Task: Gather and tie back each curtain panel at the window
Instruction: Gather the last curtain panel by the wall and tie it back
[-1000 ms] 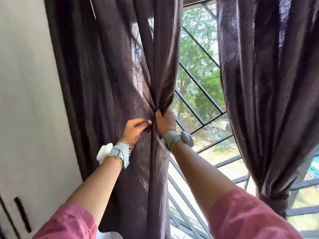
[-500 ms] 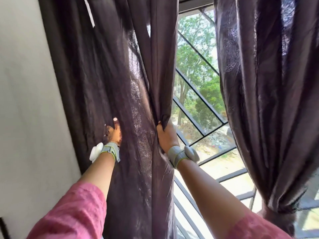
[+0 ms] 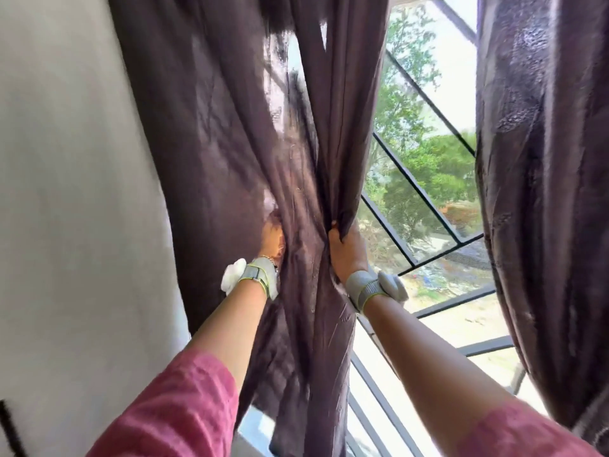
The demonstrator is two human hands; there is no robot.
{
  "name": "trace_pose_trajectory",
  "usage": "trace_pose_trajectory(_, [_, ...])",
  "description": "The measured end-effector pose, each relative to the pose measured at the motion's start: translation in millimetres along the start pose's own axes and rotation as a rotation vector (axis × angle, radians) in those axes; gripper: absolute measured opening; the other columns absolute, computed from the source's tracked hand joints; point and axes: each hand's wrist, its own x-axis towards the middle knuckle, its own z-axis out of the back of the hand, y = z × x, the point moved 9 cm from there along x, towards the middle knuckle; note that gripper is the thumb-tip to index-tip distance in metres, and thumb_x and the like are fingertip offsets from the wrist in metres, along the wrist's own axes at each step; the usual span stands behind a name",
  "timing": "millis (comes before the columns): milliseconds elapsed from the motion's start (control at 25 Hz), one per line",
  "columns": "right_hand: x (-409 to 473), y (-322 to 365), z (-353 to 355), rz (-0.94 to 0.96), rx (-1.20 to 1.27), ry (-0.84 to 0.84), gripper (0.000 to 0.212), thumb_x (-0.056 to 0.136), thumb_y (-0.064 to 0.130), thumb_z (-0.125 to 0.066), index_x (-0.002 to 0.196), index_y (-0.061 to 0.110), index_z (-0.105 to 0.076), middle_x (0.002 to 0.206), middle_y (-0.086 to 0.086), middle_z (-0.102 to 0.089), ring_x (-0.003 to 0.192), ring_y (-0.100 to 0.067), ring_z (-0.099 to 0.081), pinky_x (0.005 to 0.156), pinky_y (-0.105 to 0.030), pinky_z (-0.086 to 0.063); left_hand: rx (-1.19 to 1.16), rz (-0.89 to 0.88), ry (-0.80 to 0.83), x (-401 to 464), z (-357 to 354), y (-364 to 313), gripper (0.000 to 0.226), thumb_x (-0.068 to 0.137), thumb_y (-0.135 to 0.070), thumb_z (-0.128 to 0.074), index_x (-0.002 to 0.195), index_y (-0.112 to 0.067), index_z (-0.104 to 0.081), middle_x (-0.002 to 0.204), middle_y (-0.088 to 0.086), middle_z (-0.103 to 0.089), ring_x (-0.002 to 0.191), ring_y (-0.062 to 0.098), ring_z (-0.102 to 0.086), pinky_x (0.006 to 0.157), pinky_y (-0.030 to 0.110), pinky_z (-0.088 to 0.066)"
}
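The left curtain panel [image 3: 230, 133], dark purple-brown, hangs in front of me, bunched at waist height. My right hand [image 3: 347, 250] grips its inner edge, with folds pinched between thumb and fingers. My left hand [image 3: 272, 239] reaches round the panel's outer side, its fingers buried in the fabric and hidden. The right curtain panel [image 3: 547, 192] hangs at the far right, drawn in near its bottom. No tie-back is in view.
A plain pale wall [image 3: 72, 199] stands on the left. Between the panels the window [image 3: 425, 179] shows black grille bars and green trees outside. Pink sleeves cover both my forearms near the bottom edge.
My left hand went from beside my right hand out to the left, then back in, gathering the fabric toward the middle. My right hand kept its grip on the inner edge.
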Motion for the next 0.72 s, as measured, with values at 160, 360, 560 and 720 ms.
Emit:
trace_pose_trajectory(160, [-4.7, 10.2, -19.4, -0.05, 0.176, 0.075, 0.048, 0.085, 0.053, -0.046, 0.115, 0.017, -0.044, 0.11, -0.009, -0.058, 0.109, -0.032, -0.055, 0.087, -0.031, -0.039, -0.103, -0.189, -0.004, -31.3, -19.3, -9.8, 0.033, 0.098, -0.012, -0.034, 0.117, 0.01, -0.051, 0.101, 0.02, -0.06, 0.078, 0.015, -0.058, 0.081, 0.031, -0.05])
trace_pose_trajectory(360, [-21.7, 40.6, -57.0, -0.041, 0.264, 0.213, 0.075, 0.059, 0.051, -0.073, 0.121, 0.021, -0.042, 0.119, -0.006, -0.058, 0.112, -0.025, -0.055, 0.097, -0.039, -0.045, -0.246, -0.115, 0.074, -40.5, -11.2, 2.8, 0.038, 0.098, -0.024, -0.028, 0.117, 0.0, -0.051, 0.102, 0.011, -0.056, 0.095, 0.016, -0.053, 0.076, 0.017, -0.045])
trace_pose_trajectory(560, [-31.5, 47.4, -74.6, -0.093, 0.425, 0.218, 0.033, 0.07, 0.017, -0.069, 0.102, 0.01, -0.067, 0.096, -0.01, -0.072, 0.092, -0.025, -0.067, 0.087, -0.042, -0.054, 0.021, -0.392, 0.01, -40.7, 56.0, -24.7, 0.035, 0.08, 0.004, -0.049, 0.053, -0.015, -0.06, 0.049, -0.008, -0.056, 0.049, 0.005, -0.047, 0.048, 0.02, -0.039])
trace_pose_trajectory(720, [-33.4, 36.9, -70.5, -0.142, 0.487, 0.154, 0.03, 0.076, 0.01, -0.065, 0.106, 0.006, -0.067, 0.095, -0.007, -0.07, 0.091, -0.023, -0.066, 0.09, -0.042, -0.053, -0.318, -0.292, -0.321, -21.9, 127.9, -28.1, 0.026, 0.092, -0.016, -0.037, 0.101, -0.011, -0.061, 0.103, 0.013, -0.064, 0.089, 0.02, -0.054, 0.079, 0.023, -0.051])
